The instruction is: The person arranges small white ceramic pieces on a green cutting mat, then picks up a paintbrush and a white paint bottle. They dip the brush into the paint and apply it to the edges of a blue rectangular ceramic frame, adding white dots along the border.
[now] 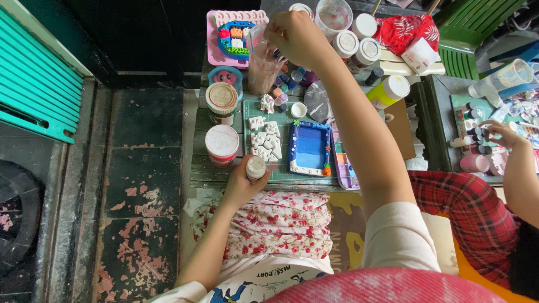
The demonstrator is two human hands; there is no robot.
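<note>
Right hand (295,36) is stretched way out over the table, fingers pinched on a thin brush handle (251,40) dipped in the clear rinse cup (263,67); the bristles are hidden. Left hand (242,180) sits at the near table edge, wrapped round a small paint bottle (256,167) beside the blue frame (309,148).

Single head-worn view, looking steeply down from above onto small cluttered wooden craft table (197,168) and lap; close range, arms' reach.
</note>
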